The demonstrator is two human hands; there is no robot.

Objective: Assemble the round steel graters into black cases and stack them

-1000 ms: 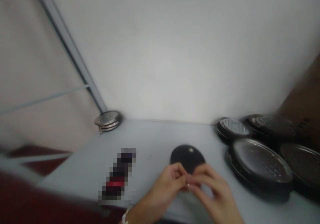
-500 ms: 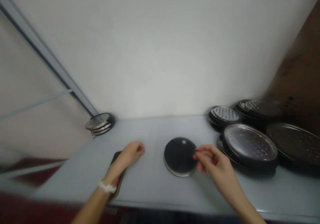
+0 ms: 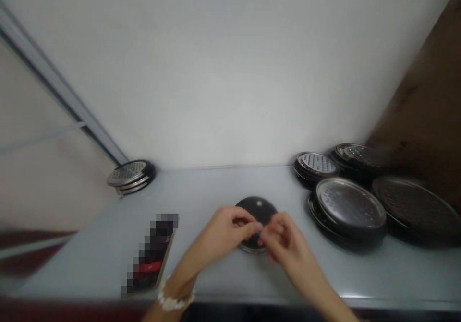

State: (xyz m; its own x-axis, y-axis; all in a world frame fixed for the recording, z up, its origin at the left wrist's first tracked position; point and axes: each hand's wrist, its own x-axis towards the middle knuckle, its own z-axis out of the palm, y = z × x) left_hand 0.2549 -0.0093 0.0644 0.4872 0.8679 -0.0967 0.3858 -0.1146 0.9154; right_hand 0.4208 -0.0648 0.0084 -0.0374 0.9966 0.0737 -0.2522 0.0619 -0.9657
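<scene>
White wall [image 3: 216, 72] behind, pale surface [image 3: 82, 250] ahead: your hands are together over a dark round disc [image 3: 257, 207].

Leftmost, a stack of perforated metal discs [image 3: 131, 176] sits at the back corner; a pixelated flat object [image 3: 151, 255] lies near the front edge. Your left hand [image 3: 225, 231], with a beaded bracelet [image 3: 175, 300] at the wrist, and right hand [image 3: 284, 243] curl together, fingers meeting over the disc lying flat mid-surface; you can't tell whether they grip it. Further right, more perforated disc stacks [image 3: 345, 207] lie near a brown carton [image 3: 421, 91].
</scene>
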